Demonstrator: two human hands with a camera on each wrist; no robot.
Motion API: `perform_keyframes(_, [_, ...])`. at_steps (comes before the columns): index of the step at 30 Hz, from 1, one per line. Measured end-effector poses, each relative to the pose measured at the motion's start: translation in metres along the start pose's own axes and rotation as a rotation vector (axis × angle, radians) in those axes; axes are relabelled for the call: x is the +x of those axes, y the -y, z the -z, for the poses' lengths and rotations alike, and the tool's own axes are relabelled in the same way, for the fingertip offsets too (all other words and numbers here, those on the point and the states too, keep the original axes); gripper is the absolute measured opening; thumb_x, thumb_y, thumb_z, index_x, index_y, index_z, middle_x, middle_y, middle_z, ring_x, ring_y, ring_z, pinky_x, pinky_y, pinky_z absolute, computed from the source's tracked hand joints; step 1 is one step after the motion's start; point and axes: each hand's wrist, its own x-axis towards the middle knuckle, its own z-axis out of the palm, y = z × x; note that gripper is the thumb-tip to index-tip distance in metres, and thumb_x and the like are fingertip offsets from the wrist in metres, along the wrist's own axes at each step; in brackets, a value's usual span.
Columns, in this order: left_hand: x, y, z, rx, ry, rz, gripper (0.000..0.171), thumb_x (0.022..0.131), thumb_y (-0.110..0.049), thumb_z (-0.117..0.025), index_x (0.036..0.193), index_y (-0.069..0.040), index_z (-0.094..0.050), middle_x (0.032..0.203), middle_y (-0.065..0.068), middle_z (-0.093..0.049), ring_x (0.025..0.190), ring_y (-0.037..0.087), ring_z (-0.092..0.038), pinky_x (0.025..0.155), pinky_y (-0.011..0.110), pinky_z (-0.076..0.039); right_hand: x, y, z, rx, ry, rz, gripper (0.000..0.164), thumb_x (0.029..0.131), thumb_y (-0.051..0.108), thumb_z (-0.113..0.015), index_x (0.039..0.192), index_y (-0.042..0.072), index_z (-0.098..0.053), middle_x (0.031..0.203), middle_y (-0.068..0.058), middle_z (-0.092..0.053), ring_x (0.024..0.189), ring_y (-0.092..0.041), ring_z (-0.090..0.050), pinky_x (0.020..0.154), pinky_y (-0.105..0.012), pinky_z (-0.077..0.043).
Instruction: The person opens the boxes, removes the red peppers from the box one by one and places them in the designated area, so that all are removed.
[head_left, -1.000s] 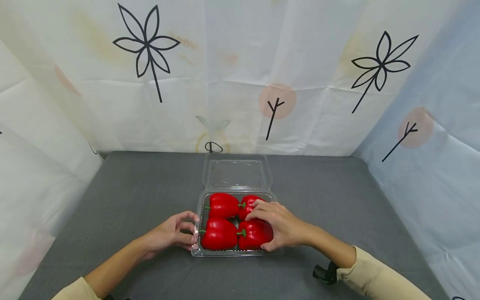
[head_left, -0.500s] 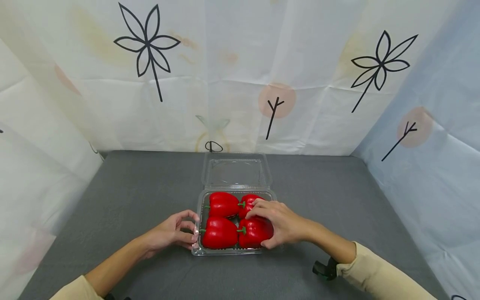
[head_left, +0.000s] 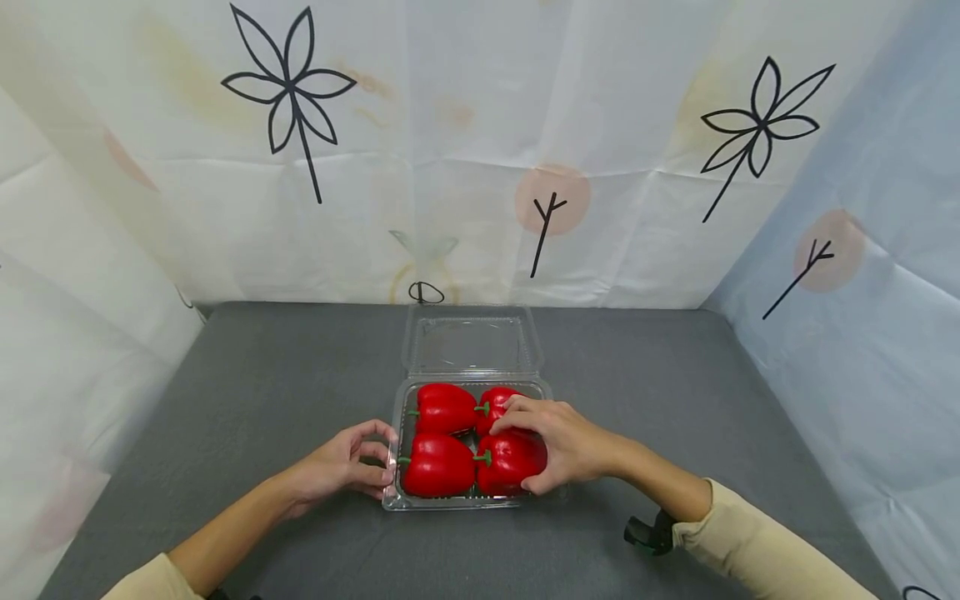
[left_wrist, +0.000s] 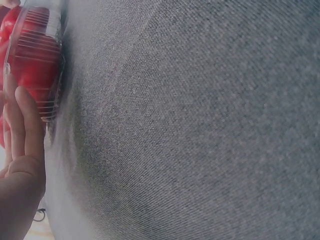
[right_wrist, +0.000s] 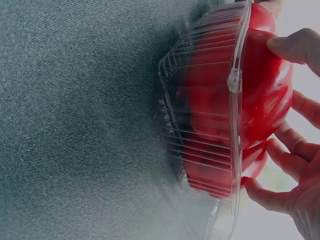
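A clear hinged plastic container point(head_left: 465, 505) lies with its lid point(head_left: 474, 342) folded back. Inside are several red bell peppers with green stems, two at the back and two at the front. My right hand point(head_left: 570, 443) grips the front right bell pepper point(head_left: 508, 467), thumb on its near side and fingers over its far side. Those fingers partly cover the back right bell pepper point(head_left: 493, 403). In the right wrist view, the gripped bell pepper point(right_wrist: 265, 87) bulges above the rim. At the container's left side, my left hand point(head_left: 347, 465) touches the rim with loosely bent fingers.
Grey cloth covers the table point(head_left: 300, 358) around the container. A white curtain point(head_left: 465, 125) printed with plants hangs behind it, and others stand at both sides. A black strap point(head_left: 651, 535) sits at the right wrist.
The front right bell pepper has turned slightly under my right hand, its stem shifting a little toward the back. My left hand stays at the container's side.
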Motion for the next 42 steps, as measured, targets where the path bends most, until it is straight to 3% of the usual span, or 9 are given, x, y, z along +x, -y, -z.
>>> perform_keyframes(7, [0.000, 0.000, 0.000, -0.003, -0.001, 0.003, 0.042, 0.090, -0.003, -0.069, 0.122, 0.000, -0.042, 0.090, 0.008, -0.065, 0.080, 0.023, -0.070, 0.079, 0.039, -0.058, -0.001, -0.001, 0.003, 0.052, 0.006, -0.052, 0.060, 0.069, 0.025, -0.081, 0.126, 0.022, -0.062, 0.131, 0.002, -0.055, 0.117, -0.017, -0.052, 0.088, -0.041, -0.050])
perform_keyframes(11, [0.000, 0.000, 0.000, -0.008, 0.000, 0.005, 0.042, 0.091, -0.003, -0.069, 0.122, 0.000, -0.042, 0.091, 0.008, -0.065, 0.080, 0.024, -0.071, 0.079, 0.039, -0.059, -0.002, -0.002, 0.006, 0.119, 0.009, -0.065, 0.061, 0.069, 0.022, -0.080, 0.127, 0.020, -0.062, 0.134, 0.000, -0.055, 0.119, -0.020, -0.051, 0.088, -0.036, -0.053])
perform_keyframes(18, [0.000, 0.000, 0.000, -0.001, -0.006, 0.007, 0.043, 0.091, -0.004, -0.070, 0.122, 0.000, -0.042, 0.091, 0.008, -0.065, 0.080, 0.024, -0.071, 0.079, 0.039, -0.058, -0.002, -0.007, 0.008, 0.216, 0.003, -0.036, 0.060, 0.070, 0.021, -0.079, 0.127, 0.019, -0.062, 0.131, 0.001, -0.056, 0.117, -0.021, -0.051, 0.085, -0.035, -0.056])
perform_keyframes(25, [0.001, 0.000, 0.000, 0.001, -0.015, -0.001, 0.043, 0.090, -0.004, -0.070, 0.122, 0.002, -0.042, 0.092, 0.009, -0.065, 0.082, 0.027, -0.072, 0.079, 0.040, -0.059, -0.004, -0.010, 0.010, 0.227, 0.001, -0.005, 0.060, 0.073, 0.022, -0.078, 0.131, 0.018, -0.061, 0.132, 0.001, -0.056, 0.118, -0.021, -0.051, 0.086, -0.037, -0.055])
perform_keyframes(34, [0.001, -0.001, 0.000, 0.001, -0.018, 0.000, 0.043, 0.091, -0.004, -0.069, 0.123, 0.002, -0.041, 0.092, 0.009, -0.064, 0.082, 0.028, -0.072, 0.080, 0.040, -0.058, -0.009, -0.010, 0.016, 0.267, -0.034, 0.026, 0.060, 0.075, 0.021, -0.078, 0.133, 0.016, -0.061, 0.121, 0.001, -0.058, 0.109, -0.019, -0.055, 0.082, -0.036, -0.057])
perform_keyframes(42, [0.001, 0.000, 0.000, -0.001, -0.027, 0.002, 0.043, 0.091, -0.004, -0.069, 0.123, 0.002, -0.042, 0.093, 0.010, -0.065, 0.082, 0.028, -0.072, 0.080, 0.040, -0.059, -0.014, -0.017, 0.021, 0.384, -0.064, 0.026, 0.054, 0.082, 0.018, -0.077, 0.133, 0.009, -0.060, 0.123, -0.004, -0.058, 0.112, -0.021, -0.060, 0.087, -0.038, -0.056])
